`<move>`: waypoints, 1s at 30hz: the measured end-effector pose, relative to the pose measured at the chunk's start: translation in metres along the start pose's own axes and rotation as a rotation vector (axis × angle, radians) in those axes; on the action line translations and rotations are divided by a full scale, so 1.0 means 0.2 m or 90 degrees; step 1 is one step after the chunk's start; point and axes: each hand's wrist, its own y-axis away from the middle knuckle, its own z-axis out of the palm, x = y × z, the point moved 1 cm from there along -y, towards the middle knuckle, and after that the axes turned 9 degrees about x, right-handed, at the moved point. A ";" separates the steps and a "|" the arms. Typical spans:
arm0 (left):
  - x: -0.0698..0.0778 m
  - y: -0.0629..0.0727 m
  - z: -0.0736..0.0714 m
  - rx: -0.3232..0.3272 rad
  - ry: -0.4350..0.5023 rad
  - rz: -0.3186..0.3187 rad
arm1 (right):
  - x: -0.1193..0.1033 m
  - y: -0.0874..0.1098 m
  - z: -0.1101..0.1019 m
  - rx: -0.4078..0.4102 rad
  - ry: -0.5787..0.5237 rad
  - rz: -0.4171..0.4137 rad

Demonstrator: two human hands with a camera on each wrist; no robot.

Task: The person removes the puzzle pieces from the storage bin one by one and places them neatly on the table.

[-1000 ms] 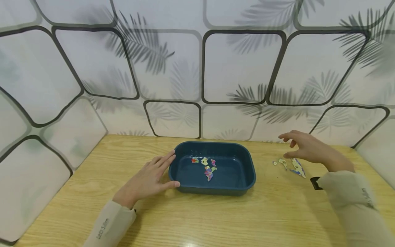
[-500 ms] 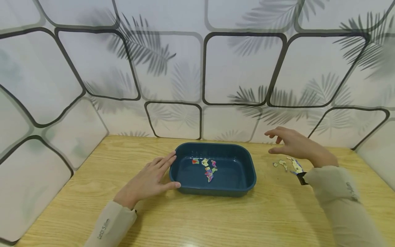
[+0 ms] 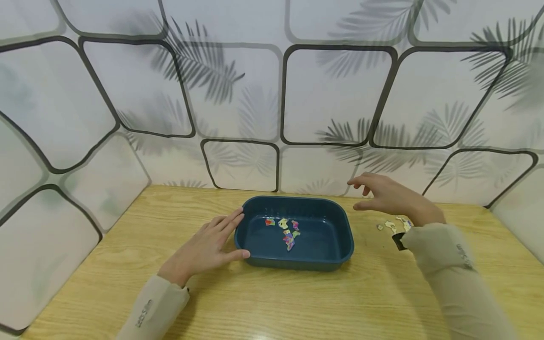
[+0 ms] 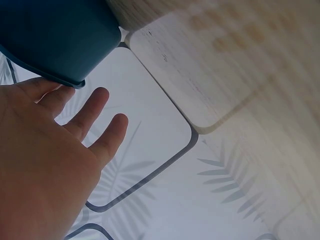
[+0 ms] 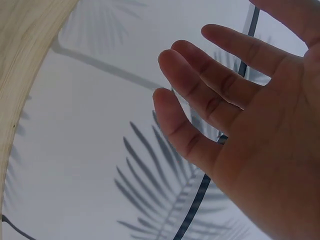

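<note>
– Tray (image 3: 318,241): location and contents?
– On the wood-grain tabletop (image 3: 297,302), toward the far edge. Several small, irregular multicoloured pieces (image 3: 289,242) lie on its floor, left of centre.
– Left hand (image 3: 201,249): state?
– Fingers extended, thumb spread. Fingertips touch the left rim; the thumb lies at the near left corner. In the left wrist view, two fingers stand clear of the rim. It grasps nothing.
– Right hand (image 3: 390,198): state?
– Raised to the right of the tray. Fingers slightly bent, well apart from the thumb, holding nothing.
– Items beside it?
– Loose pieces (image 3: 390,226) lie on the tabletop near the right wrist; the wrist and sleeve (image 3: 442,250) partly cover one.
</note>
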 end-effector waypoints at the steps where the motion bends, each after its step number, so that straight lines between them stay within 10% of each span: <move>1: 0.00 0.00 0.00 0.000 0.000 0.000 | -0.01 -0.01 0.00 -0.002 -0.002 -0.001; 30: 0.00 0.00 0.00 0.005 -0.006 0.000 | -0.20 -0.17 0.16 -0.056 -0.028 -0.027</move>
